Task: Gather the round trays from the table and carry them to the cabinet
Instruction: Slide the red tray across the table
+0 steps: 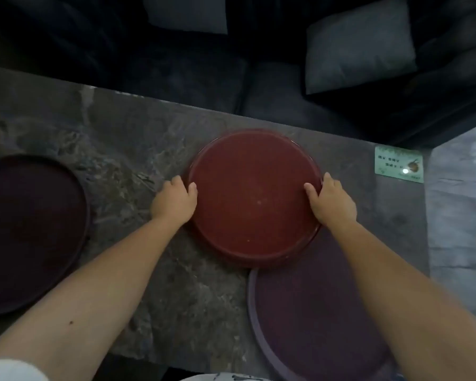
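Observation:
A round red tray [254,198] lies in the middle of the dark marble table [138,149]. My left hand [175,202] grips its left rim, thumb over the edge. My right hand [331,200] grips its right rim the same way. The red tray's near edge overlaps a purple round tray [313,320] at the table's front right, partly hidden by my right forearm. A dark maroon round tray [28,232] sits at the far left, cut off by the frame.
A small green card [399,164] lies near the table's right end. Beyond the far edge stands a dark sofa [204,72] with grey cushions [360,45]. Pale floor [459,215] shows right of the table.

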The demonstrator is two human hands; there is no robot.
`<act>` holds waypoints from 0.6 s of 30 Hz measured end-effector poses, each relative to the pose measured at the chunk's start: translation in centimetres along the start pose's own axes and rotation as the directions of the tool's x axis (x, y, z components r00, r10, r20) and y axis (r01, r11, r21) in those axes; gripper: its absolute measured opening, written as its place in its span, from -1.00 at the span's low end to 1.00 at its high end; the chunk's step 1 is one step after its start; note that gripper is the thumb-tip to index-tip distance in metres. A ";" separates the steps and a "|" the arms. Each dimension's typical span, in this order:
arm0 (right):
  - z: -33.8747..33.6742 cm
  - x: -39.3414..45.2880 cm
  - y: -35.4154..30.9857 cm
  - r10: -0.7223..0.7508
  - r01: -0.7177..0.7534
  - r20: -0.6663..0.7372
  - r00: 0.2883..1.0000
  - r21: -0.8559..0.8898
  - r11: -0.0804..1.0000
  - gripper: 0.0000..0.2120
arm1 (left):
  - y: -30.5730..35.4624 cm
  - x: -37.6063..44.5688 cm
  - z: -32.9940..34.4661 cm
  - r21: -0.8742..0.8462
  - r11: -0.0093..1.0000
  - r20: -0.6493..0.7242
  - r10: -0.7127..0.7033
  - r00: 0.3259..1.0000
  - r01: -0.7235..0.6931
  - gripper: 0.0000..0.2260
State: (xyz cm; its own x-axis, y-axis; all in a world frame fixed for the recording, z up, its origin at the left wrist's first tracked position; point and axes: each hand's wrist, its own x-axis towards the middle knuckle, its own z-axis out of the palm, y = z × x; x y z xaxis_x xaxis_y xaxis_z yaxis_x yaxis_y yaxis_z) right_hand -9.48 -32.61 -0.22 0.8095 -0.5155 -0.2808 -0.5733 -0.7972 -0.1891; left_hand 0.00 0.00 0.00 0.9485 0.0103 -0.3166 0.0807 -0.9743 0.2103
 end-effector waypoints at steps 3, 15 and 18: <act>-0.2 0.9 0.0 0.073 -0.073 -0.002 0.997 0.003 0.997 -0.34 | 0.1 1.2 0.0 -0.046 0.997 0.040 -0.056 0.998 0.057 -0.52; -2.0 1.9 -0.3 0.089 -0.088 -0.022 0.996 0.079 0.993 -0.39 | -2.2 3.2 -2.1 -0.182 0.983 0.095 0.011 0.995 0.006 -0.59; -4.1 1.8 -1.5 0.066 -0.043 -0.098 0.993 0.227 0.973 -0.44 | -2.5 3.1 -4.1 -0.365 0.930 0.075 -0.006 0.997 0.033 -0.60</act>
State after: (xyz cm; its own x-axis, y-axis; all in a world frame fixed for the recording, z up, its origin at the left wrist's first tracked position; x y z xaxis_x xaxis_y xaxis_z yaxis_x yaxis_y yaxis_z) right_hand -6.64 -33.67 3.42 0.7781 -0.5956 -0.1995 -0.6212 -0.6825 -0.3851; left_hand 4.03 3.35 2.31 0.9223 -0.0008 -0.3864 0.2183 -0.8240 0.5229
